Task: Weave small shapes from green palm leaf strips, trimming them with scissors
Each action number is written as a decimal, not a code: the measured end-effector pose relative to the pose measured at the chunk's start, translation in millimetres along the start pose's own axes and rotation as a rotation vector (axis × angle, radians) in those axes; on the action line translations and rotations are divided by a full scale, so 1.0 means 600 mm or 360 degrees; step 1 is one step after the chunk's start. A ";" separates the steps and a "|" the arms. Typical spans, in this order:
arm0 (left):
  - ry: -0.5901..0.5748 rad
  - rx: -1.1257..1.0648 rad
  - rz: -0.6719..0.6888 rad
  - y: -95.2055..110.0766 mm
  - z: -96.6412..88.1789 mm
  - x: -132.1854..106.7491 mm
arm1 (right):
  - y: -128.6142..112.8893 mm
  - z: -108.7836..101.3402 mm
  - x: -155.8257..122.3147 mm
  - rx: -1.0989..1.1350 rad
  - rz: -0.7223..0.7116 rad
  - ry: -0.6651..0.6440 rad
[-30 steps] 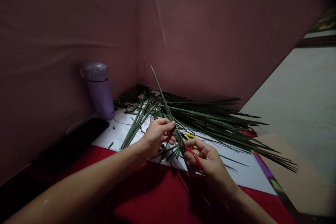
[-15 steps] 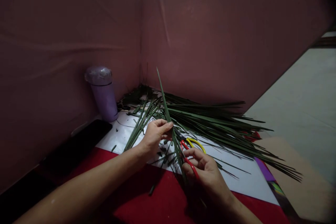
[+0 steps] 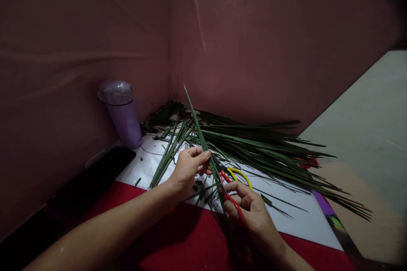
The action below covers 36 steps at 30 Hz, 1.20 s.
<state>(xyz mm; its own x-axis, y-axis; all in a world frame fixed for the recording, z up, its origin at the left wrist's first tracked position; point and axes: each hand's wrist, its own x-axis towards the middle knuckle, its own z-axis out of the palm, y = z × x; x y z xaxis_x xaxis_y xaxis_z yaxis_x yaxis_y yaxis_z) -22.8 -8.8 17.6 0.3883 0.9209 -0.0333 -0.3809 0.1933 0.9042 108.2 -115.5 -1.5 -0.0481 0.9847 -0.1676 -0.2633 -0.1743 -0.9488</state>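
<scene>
Scissors (image 3: 226, 175) sit gripped in my right hand (image 3: 251, 216), blades at the leaf (image 3: 197, 129) that my left hand (image 3: 187, 168) pinches, tip up, just beside them. I judge the cut goes cleanest with the leaf taut and the blades square across it.
</scene>
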 end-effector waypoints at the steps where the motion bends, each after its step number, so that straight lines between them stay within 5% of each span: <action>1: -0.0002 -0.0006 -0.0001 0.000 0.000 0.000 | 0.000 0.002 -0.001 0.0017 -0.0013 0.0006; 36: 0.0001 -0.0093 -0.0118 0.011 0.010 -0.008 | -0.011 0.015 -0.010 0.0117 -0.0018 -0.0023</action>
<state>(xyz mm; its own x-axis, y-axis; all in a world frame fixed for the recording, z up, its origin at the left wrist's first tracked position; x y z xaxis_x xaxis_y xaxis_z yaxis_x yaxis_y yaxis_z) -22.0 -14.1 26.0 0.4165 0.9037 -0.0994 -0.3996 0.2802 0.8728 101.6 -120.5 8.3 -0.0585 0.9866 -0.1524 -0.3337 -0.1632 -0.9284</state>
